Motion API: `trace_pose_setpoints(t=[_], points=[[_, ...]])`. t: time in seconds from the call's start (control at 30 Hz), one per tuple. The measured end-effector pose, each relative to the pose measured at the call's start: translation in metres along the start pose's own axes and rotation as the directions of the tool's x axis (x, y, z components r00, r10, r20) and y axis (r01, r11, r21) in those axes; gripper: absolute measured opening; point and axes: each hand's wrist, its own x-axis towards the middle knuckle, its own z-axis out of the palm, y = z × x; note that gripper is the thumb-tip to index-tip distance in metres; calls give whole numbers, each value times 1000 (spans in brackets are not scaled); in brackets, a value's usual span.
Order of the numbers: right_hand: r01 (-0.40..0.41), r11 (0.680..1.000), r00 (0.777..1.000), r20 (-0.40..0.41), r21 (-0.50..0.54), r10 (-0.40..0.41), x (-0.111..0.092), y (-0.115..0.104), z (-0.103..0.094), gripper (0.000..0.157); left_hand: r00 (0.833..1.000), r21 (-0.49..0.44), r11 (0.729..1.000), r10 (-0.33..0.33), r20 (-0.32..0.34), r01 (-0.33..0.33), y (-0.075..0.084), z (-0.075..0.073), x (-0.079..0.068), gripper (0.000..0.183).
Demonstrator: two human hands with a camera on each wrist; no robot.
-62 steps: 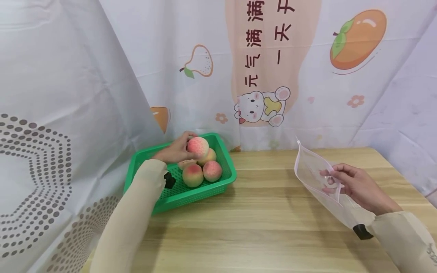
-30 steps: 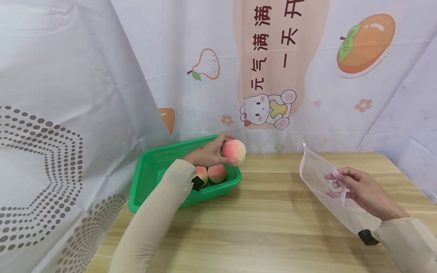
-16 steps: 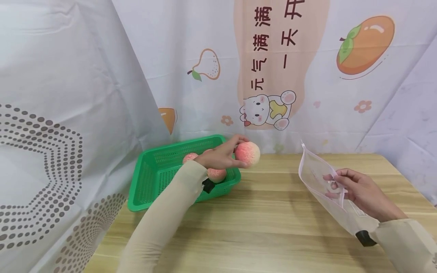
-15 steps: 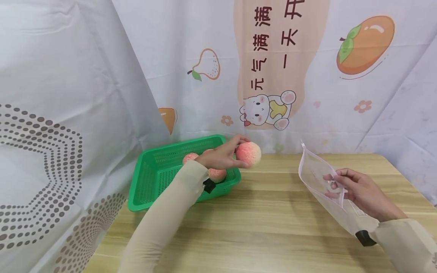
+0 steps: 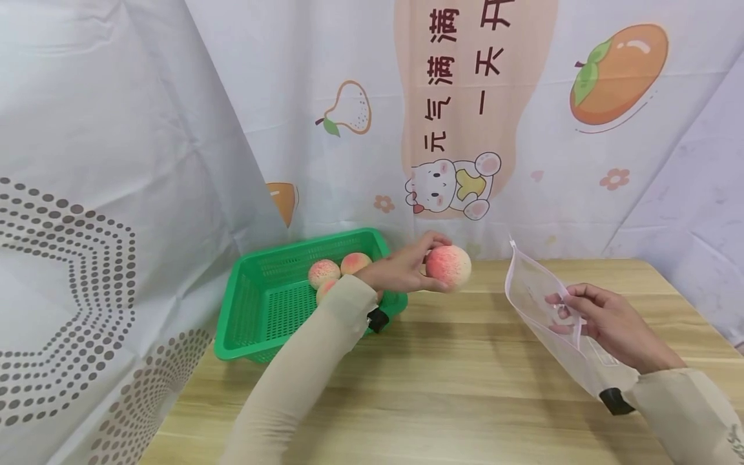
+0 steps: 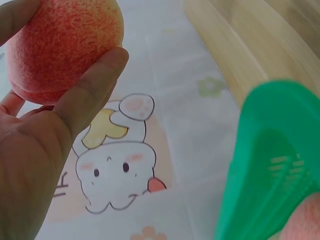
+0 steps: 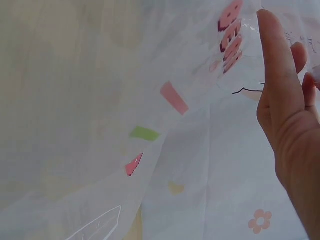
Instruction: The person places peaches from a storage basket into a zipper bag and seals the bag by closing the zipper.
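My left hand (image 5: 403, 268) grips a red and cream peach (image 5: 449, 267) in the air, just right of the green basket. Fingers and thumb lie around the peach (image 6: 65, 47) in the left wrist view. At the right, my right hand (image 5: 613, 323) pinches the edge of a clear zip bag (image 5: 537, 290) whose mouth gapes toward the left. Some fingers show through the bag's film. Printed coloured patches on the bag (image 7: 100, 100) fill much of the right wrist view. Several peaches (image 5: 323, 274) sit in the basket, partly hidden by the left sleeve.
The green plastic basket (image 5: 232, 310) stands at the left back of the wooden table (image 5: 465, 387). Behind hangs a printed white curtain (image 5: 349, 161), and a dotted grey-white sheet (image 5: 116, 129) drapes down on the left.
My left hand has lifted the peach out of the basket and carried it right, toward the bag. The right hand and bag stay about where they were.
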Motion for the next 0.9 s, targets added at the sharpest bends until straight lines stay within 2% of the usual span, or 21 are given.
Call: trace_pose_setpoints(t=[0.23,0.43,0.7,0.9], points=[[9,1000,1000,-6,-24,-9,0,0,1,22,1000,27,999,27,13,-28,9,9,11,72],[-8,1000,1000,-11,3,8,0,0,2,21,999,78,996,39,22,-41,16,16,19,72],[-6,1000,1000,-15,-2,6,1,-1,2,22,991,37,993,109,72,-112,24,27,33,72],[-30,1000,999,-27,5,30,0,-2,3,21,986,22,990,136,94,-139,31,34,43,72]])
